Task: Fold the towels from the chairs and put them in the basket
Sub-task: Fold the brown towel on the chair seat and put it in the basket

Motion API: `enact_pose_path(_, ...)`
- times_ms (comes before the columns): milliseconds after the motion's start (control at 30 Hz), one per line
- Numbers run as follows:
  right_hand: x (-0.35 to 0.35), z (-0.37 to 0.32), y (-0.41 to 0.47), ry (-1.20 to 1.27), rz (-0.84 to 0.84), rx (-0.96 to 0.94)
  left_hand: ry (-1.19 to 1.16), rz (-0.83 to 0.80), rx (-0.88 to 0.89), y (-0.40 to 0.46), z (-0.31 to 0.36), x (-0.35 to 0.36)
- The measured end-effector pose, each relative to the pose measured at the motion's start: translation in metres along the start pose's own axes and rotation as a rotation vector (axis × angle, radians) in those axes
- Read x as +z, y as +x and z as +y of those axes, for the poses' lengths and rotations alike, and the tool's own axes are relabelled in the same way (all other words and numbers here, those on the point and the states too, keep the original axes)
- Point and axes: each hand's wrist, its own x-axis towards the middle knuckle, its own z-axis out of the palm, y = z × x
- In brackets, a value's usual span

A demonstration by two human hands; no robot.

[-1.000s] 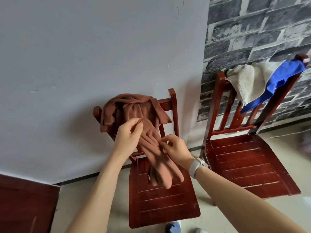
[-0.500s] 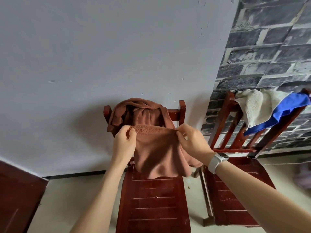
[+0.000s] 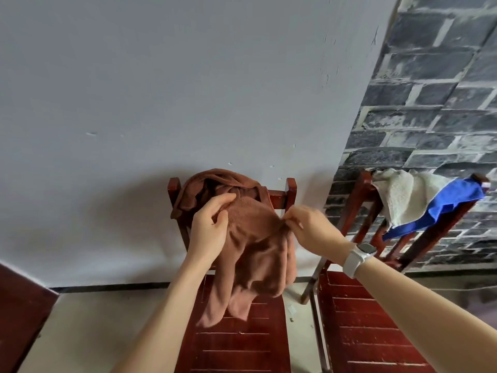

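Holding: brown towel (image 3: 255, 243) up in the air w/ both hands, in front of the left chair (image 3: 236, 343), above its seat.
L hand (image 3: 208, 227): fingers curled round the towel's upper left edge, thumb on top; firm hold on cloth.
R hand (image 3: 309, 228): fingertips pinch the towel's upper right edge; white watch (image 3: 356, 255) on that wrist.
Towel shape: top edge stretched between the hands, rest sags in loose folds; two tails hang down over the seat slats.
2nd brown towel (image 3: 215, 188): bunched over the left chair's backrest, just behind the held one.
Right chair (image 3: 371, 332): beside the left one, by the brick-pattern wall (image 3: 435, 90).
Cream towel (image 3: 398, 195): draped over the right chair's top rail.
Blue cloth (image 3: 443, 208): over the same rail, partly overlapping the cream towel.
Basket: not visible.
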Motion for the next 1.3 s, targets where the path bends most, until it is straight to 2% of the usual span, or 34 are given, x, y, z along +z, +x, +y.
enact_pose_path(100, 0.005, -0.003, -0.002, 0.037, -0.105, 0.021, -0.057, 0.023, -0.114, -0.001, 0.001, -0.002)
enact_pose_path(233, 0.008, -0.01, 0.001, 0.287, -0.012, 0.111, -0.066, -0.093, -0.162, -0.005, 0.007, 0.0)
enact_pose_path(367, 0.01, -0.022, 0.002, 0.449, 0.035, 0.105, 0.081, -0.218, -0.073, -0.01, 0.012, 0.008)
enact_pose_path(467, 0.008, -0.022, -0.004, 0.561, 0.118, 0.14, 0.202, -0.229, 0.015, -0.011, 0.012, 0.016)
enact_pose_path(567, 0.012, -0.012, -0.018, 0.565, 0.185, 0.188, 0.267, -0.234, 0.11, -0.011, 0.013, 0.025)
enact_pose_path(700, 0.036, 0.014, -0.051, 0.492, 0.243, 0.33, 0.264, -0.215, 0.182, -0.013, 0.015, 0.034)
enact_pose_path(800, 0.057, 0.029, -0.065, 0.466, 0.073, 0.43, 0.234, -0.209, 0.208, -0.011, 0.016, 0.034)
enact_pose_path(1067, 0.094, 0.017, -0.039, 0.416, -0.105, 0.358, 0.19, -0.119, 0.208, -0.004, 0.013, 0.008)
enact_pose_path(1200, 0.101, 0.013, -0.032, 0.511, -0.034, 0.436, 0.271, -0.049, 0.139, -0.003, -0.003, -0.014)
enact_pose_path(1300, 0.091, 0.013, -0.038, 0.582, 0.02, 0.362, 0.313, 0.043, 0.073, -0.001, -0.017, -0.032)
